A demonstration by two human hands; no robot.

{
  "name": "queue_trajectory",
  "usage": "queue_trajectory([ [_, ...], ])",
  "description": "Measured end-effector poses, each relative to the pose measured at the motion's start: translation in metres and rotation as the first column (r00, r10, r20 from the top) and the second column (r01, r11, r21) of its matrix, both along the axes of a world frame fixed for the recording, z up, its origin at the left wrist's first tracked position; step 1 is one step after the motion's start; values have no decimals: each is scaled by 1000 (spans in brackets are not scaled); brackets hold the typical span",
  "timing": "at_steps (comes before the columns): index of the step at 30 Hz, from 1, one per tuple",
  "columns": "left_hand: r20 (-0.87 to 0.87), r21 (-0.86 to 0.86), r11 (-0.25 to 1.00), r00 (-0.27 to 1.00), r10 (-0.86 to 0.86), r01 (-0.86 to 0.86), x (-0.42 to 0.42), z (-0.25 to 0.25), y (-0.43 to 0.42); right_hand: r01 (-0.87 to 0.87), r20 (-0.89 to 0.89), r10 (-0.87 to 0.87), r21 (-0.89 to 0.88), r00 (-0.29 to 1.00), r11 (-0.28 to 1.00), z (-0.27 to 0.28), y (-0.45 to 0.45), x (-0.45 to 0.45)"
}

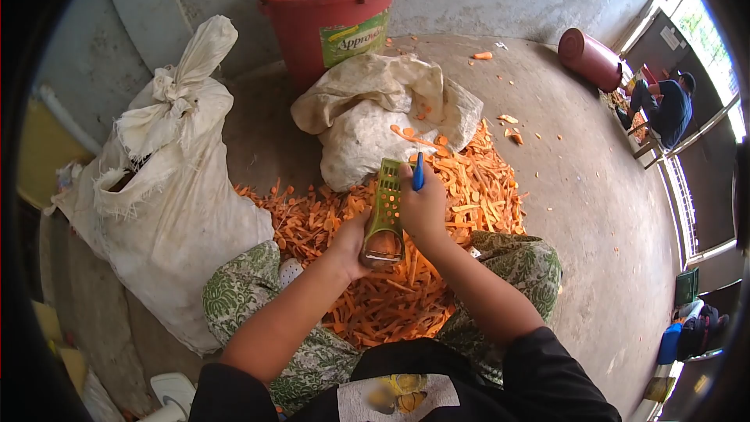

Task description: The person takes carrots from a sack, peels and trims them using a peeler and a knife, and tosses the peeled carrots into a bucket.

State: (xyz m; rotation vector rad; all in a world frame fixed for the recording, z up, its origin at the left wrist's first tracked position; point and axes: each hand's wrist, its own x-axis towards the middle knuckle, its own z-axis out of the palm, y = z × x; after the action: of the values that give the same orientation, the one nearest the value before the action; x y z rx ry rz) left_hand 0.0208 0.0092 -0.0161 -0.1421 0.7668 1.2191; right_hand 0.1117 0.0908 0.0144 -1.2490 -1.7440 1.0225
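Observation:
My left hand (349,246) is closed around the lower end of a green slotted tool (386,207), which looks like a grater. The fingers of my right hand (423,207) hold a blue-handled tool (419,172) against the upper right side of the green one. A thin metal part rises from the blue handle. Beneath both hands spreads a heap of orange peelings and strips (398,305). An open whitish sack (351,148) lies just beyond the hands, with some orange pieces on it.
A tied white sack (180,227) stands at the left. Behind the open sack is a red bucket (297,35). Another red container (587,59) lies tipped at the back right, near a seated person (673,113). Orange scraps dot the concrete floor (601,211).

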Motion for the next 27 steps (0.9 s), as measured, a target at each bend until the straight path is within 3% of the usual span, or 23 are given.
queue_trajectory([
  [4, -56, 5, 999, 997, -50, 51, 0, 2, -3, -16, 50, 14, 23, 999, 1000, 0, 2, 0],
  [5, -55, 7, 999, 997, -53, 53, 3, 6, -6, 69, 125, -72, 33, 990, 997, 1, 9, 1],
  [6, -153, -16, 983, 971, -185, 185, 6, 13, -11, 150, 197, -157, 49, 968, 987, 1, 18, 1],
  [7, -247, -54, 949, 917, -314, 310, 8, 16, -17, 234, 187, -285, 255, 940, 938, -15, 41, 7],
  [8, -237, -28, 944, 915, -326, 329, 10, 14, -21, 304, 150, -405, 447, 902, 841, -30, 67, 17],
  [9, -237, -29, 944, 916, -325, 327, 9, 17, -22, 351, 223, -445, 359, 868, 865, -20, 84, 29],
  [11, -460, 6, 908, 807, -370, 419, 7, 28, -25, 483, 37, -532, 370, 846, 794, -16, 113, 51],
  [14, -378, 87, 903, 853, -360, 420, -4, 20, -27, 567, -70, -582, 343, 810, 749, -3, 115, 59],
  [16, -259, 68, 958, 932, -253, 279, -13, 9, -20, 409, -167, -392, 89, 905, 908, -4, 90, 41],
  [18, -215, 15, 980, 958, -192, 200, -14, 18, -12, 178, -197, -184, -48, 963, 983, 22, 40, 17],
  [20, -179, 39, 983, 969, -172, 182, -13, 15, -9, 21, -200, 0, 103, 980, 994, 5, 16, 1],
  [21, -132, 61, 992, 986, -104, 113, -11, 13, -8, -61, -147, 69, 54, 987, 997, 12, 3, 0],
  [22, -83, 79, 996, 996, -33, 40, -10, 11, -7, -70, -118, 81, 89, 990, 994, 15, -5, -1],
  [27, -89, 77, 995, 995, -55, 62, -11, 4, -5, -74, -110, 88, 126, 990, 989, 12, -14, -6],
])
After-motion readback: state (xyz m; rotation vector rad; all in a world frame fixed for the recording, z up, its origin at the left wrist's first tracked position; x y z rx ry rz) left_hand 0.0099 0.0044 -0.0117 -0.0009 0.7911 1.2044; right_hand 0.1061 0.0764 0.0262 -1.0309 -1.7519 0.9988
